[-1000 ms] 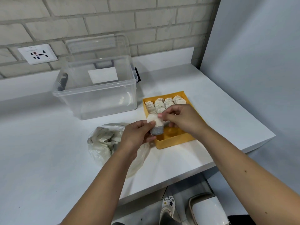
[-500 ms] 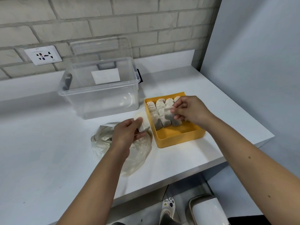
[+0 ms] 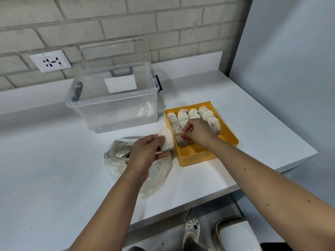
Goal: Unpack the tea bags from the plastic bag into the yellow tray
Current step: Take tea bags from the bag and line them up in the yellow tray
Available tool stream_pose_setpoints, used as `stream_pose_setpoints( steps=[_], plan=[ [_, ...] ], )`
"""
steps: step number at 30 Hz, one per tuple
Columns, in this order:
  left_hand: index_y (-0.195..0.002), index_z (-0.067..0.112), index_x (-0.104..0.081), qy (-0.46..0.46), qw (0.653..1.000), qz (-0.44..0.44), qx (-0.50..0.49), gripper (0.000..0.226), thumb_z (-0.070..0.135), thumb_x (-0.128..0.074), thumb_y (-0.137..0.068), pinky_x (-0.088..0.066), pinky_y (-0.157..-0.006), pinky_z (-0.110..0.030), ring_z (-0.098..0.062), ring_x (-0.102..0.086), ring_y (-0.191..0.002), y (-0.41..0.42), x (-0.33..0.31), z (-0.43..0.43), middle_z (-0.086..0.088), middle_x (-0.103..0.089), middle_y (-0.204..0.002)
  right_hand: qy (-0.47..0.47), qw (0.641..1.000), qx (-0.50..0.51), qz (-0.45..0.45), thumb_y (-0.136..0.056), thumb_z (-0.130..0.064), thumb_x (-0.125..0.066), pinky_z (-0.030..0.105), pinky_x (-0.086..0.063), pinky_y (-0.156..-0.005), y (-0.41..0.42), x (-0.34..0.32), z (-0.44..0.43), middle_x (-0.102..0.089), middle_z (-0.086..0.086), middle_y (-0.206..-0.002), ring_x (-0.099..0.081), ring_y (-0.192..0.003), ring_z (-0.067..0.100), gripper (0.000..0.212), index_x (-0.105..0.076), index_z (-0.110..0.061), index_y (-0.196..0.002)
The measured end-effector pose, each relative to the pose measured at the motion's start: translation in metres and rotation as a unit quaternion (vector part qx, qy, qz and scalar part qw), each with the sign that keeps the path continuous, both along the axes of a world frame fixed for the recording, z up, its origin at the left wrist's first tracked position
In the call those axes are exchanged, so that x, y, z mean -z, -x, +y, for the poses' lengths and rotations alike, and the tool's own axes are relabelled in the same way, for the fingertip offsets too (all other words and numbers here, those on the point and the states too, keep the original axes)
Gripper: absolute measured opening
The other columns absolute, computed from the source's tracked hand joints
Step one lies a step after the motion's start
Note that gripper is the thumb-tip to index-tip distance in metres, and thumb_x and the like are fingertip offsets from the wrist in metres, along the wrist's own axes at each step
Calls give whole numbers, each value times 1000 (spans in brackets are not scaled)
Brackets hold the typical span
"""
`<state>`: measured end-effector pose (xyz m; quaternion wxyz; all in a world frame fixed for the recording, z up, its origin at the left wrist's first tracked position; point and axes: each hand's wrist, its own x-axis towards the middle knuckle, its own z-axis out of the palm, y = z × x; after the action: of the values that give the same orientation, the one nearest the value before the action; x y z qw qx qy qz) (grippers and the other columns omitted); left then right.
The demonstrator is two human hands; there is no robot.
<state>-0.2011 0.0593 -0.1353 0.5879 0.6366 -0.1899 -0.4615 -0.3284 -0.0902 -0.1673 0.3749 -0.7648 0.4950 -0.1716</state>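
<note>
The left hand (image 3: pixel 150 153) grips a white tea bag (image 3: pixel 166 140) between thumb and fingers, over the plastic bag (image 3: pixel 117 161) lying on the tabletop (image 3: pixel 54 160). Just to its right, the right hand (image 3: pixel 197 132) pinches the top of a second tea bag (image 3: pixel 182 143) standing in the yellow tray (image 3: pixel 199 159). Packed rows of tea bags (image 3: pixel 192 114) sit just beyond its knuckles.

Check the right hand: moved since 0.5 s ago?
Yes. The right hand shifted left and nearer over the yellow tray, from its far-right rows toward its left wall, beside the left hand's tea bag.
</note>
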Motion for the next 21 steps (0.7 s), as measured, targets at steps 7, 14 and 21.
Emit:
stream_pose_setpoints(
  steps=[7, 14, 21],
  plan=[
    [-95, 11, -73, -11, 1000, -15, 5, 7, 14, -68, -92, -62, -70, -30, -23, -76, -84, -4, 2, -2, -7, -77, -94, -6, 999, 10, -32, -76, -19, -81, 31, -59, -68, 7, -17, -3, -69, -1, -81, -68, -70, 17, 24, -66, -18, -94],
    [-97, 13, -75, 20, 998, -40, 42, 10, 19, -69, -92, -62, -72, -30, -16, -73, -77, 10, -11, -17, -4, -77, -90, -127, 980, -124, -89, -78, -24, -79, 21, -54, -63, 23, -80, 9, -73, -3, -88, -67, -73, 10, 21, -75, -15, -96],
    [-95, 10, -75, 32, 997, -41, 49, 10, 18, -72, -90, -59, -65, -28, -17, -67, -73, 24, -17, -19, -7, -71, -86, -26, 994, -82, -69, -81, -17, -77, 29, -57, -66, 42, -87, 7, -70, 0, -75, -65, -65, 11, 7, -71, -18, -82]
  ],
)
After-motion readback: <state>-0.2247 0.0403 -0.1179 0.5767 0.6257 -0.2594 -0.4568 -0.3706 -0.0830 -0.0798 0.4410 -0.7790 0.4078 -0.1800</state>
